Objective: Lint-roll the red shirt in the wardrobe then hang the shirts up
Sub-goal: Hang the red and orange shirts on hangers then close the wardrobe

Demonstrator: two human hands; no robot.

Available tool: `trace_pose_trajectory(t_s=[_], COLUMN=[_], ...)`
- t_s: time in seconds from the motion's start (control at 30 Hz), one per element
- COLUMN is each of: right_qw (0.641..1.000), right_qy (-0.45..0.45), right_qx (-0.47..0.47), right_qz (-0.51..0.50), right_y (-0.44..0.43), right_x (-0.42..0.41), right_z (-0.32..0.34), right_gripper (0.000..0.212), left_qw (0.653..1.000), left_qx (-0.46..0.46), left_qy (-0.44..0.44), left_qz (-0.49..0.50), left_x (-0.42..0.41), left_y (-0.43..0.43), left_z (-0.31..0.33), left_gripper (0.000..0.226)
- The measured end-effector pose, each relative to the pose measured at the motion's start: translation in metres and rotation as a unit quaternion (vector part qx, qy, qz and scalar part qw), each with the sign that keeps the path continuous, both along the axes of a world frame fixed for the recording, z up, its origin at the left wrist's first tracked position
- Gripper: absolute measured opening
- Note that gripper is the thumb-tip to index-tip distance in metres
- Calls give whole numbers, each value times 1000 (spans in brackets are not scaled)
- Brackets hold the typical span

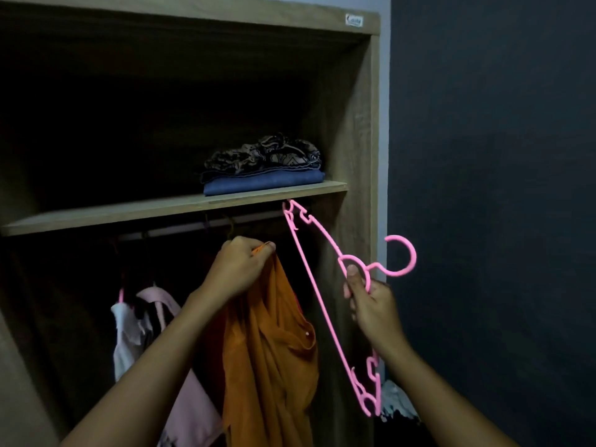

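Observation:
My left hand [240, 267] is raised just under the wardrobe rail [193, 225] and grips the top of an orange shirt [267, 350], which hangs down limp from my fingers. To the right, my right hand [371, 304] holds a pink plastic hanger [319, 298] near its neck. The hanger is tilted steeply, one end up by the shelf edge and the other low, its hook pointing right, outside the wardrobe. A sliver of red cloth [214, 337] shows behind the orange shirt. No lint roller is in view.
A wooden shelf [129, 211] above the rail carries a folded blue cloth [263, 185] with a dark patterned garment on top. White and pale pink clothes [151, 333] hang at the left on hangers. The wardrobe side panel [358, 140] and a dark wall [490, 188] stand right.

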State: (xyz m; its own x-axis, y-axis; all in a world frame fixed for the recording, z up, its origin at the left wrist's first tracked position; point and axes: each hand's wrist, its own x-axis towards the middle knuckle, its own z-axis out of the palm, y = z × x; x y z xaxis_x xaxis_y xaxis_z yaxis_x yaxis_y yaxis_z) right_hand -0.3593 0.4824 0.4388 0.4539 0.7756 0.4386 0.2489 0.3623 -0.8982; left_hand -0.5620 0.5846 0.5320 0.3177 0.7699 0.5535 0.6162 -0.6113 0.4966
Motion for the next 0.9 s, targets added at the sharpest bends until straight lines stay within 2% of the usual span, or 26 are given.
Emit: trace_pose_trajectory(t_s=[0.1,0.23,0.4,0.57,0.73,0.8,0.9], right_qw=[999,998,980,954,945,954,970], right_qy=[16,20,141,174,105,50,-26], right_qx=[-8,14,123,234,293,270,190], right_qz=[40,51,61,63,95,117,152], right_y=[-11,-25,-57,-88,-91,-88,-92], right_x=[6,24,41,49,53,59,76], right_z=[6,19,49,93,110,102,85], right_gripper=[46,47,47,44,45,42,25], left_qw=[999,997,993,987,976,974,978], left_qx=[45,70,70,29,-25,-23,16], left_qy=[22,6,50,71,40,21,-15], left_qz=[-11,-27,-80,-144,-214,-223,-206], left_x=[9,24,44,70,82,84,79], left_y=[-10,-19,-37,-68,-105,-118,-130], left_z=[14,25,42,45,58,65,71], left_gripper=[53,52,44,45,41,33,30])
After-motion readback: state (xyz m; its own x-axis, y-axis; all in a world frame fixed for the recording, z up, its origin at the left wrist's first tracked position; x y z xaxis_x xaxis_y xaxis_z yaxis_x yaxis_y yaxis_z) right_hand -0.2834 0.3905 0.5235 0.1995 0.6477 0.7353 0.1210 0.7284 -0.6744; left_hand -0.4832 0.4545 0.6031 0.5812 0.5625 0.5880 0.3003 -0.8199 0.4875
